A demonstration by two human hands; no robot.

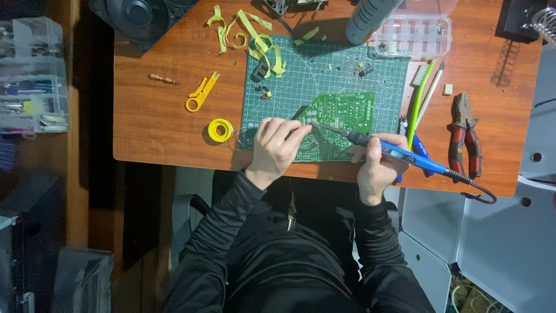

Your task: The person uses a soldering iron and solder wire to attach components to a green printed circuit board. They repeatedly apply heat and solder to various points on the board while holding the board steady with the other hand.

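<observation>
A: What is sitting on the wooden desk (162,122)?

B: A green cutting mat (336,69) is lying at centre, and a green circuit board (341,116) is lying on its near edge.

A: Hand poses?

B: The left hand (275,145) is resting knuckles-up on the board's left end, fingers curled, pinching something thin; what, I cannot tell. The right hand (373,168) is closing fully around a blue soldering iron (394,152), whose tip is touching the board just beside the left fingertips (304,128).
</observation>
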